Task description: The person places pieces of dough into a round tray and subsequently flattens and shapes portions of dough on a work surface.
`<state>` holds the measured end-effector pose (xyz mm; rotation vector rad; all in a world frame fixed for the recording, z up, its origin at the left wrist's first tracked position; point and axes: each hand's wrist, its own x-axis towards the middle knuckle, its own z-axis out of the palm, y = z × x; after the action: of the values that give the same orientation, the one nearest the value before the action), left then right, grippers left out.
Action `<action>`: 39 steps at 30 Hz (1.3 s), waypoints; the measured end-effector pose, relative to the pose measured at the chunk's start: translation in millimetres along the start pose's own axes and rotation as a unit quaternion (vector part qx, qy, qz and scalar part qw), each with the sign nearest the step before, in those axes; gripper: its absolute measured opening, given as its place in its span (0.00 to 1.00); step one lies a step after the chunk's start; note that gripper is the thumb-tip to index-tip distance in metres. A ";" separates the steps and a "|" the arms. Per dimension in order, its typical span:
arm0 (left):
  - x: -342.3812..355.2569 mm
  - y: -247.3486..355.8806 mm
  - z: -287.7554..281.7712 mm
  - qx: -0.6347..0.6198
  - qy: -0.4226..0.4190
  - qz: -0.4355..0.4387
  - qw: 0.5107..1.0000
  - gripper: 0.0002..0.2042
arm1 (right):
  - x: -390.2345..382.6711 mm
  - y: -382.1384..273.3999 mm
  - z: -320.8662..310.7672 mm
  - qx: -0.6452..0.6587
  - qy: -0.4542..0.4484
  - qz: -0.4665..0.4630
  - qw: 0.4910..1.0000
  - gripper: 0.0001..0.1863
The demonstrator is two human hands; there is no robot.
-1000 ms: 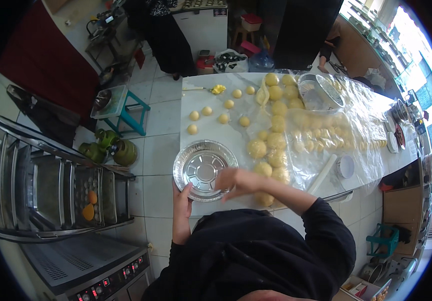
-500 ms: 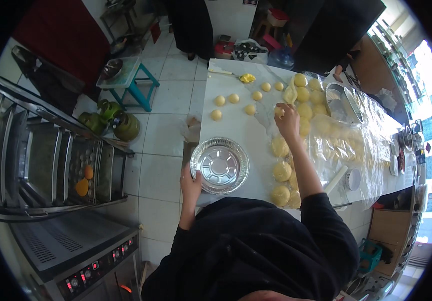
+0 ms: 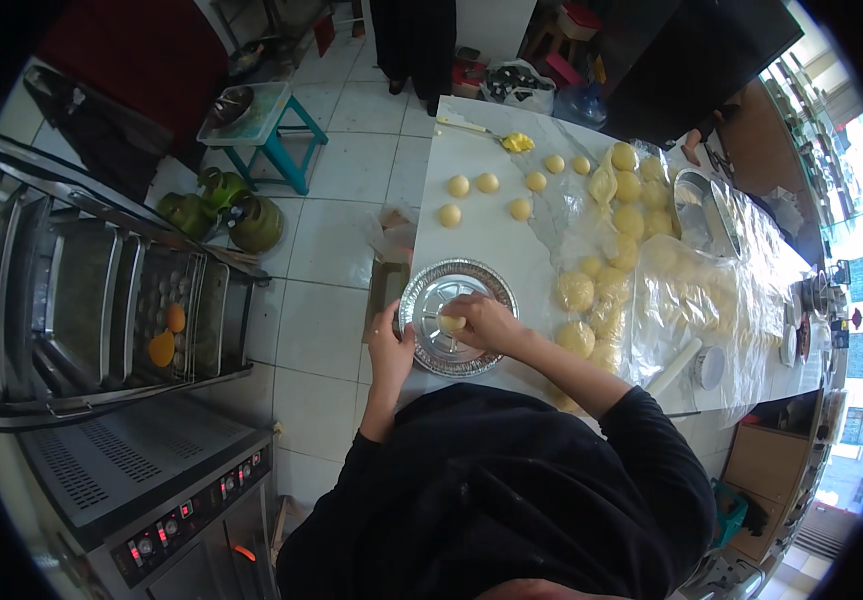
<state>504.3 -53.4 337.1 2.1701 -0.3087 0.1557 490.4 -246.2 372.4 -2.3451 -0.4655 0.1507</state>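
Note:
A round foil pan (image 3: 456, 265) with a crimped rim lies near the table's front left edge. Its left rim is gripped by my left hand (image 3: 391, 348). Over the middle of the pan, my right hand (image 3: 488, 325) pinches a small pale-yellow dough ball (image 3: 450, 322); whether the ball touches the bottom is unclear. Beyond the pan, several small dough balls (image 3: 459, 186) sit spaced out on the white marble-look table (image 3: 491, 232). Larger dough balls (image 3: 576, 292) stand to the right, some under clear plastic sheeting (image 3: 691, 310).
A white-handled spreading tool (image 3: 463, 124) carries a yellow lump (image 3: 518, 142) at the far edge. A round metal pan (image 3: 696, 205) and a rolling pin (image 3: 673, 367) rest on the right. Left are a tray rack (image 3: 81, 300), an oven (image 3: 141, 470) and gas cylinders (image 3: 251, 222). Another person (image 3: 413, 40) stands beyond.
My right hand has come from the larger dough balls, left and nearer, over the foil pan with the small dough ball. My left hand stays on the pan's rim.

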 end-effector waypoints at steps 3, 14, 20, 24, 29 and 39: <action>-1.7 2.7 -4.0 0.017 -0.031 -0.056 0.998 0.18 | 23.8 6.2 -27.6 0.061 0.041 0.025 0.997 0.20; 7.8 15.1 -10.5 -0.037 0.003 -0.068 0.997 0.16 | 55.6 90.0 -84.8 -0.098 0.237 0.193 0.947 0.20; 9.7 6.3 -8.0 -0.067 0.028 -0.060 0.996 0.14 | 35.4 -26.5 -13.1 -0.011 0.041 0.059 0.997 0.19; 14.2 17.4 -12.5 -0.081 0.000 -0.083 0.993 0.14 | 26.4 -19.1 27.3 -0.046 0.024 -0.020 0.998 0.19; 10.1 20.0 -17.0 0.029 0.037 0.009 0.999 0.16 | 52.3 -8.7 -7.4 0.045 0.067 -0.056 0.995 0.16; 5.8 25.8 -8.9 0.103 -0.054 0.020 0.993 0.16 | 101.4 54.9 -46.9 0.024 0.220 -0.046 0.974 0.23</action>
<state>502.8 -61.4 363.8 2.3819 -0.4141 0.0969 611.5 -275.3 371.4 -2.2159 -0.3418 -0.3909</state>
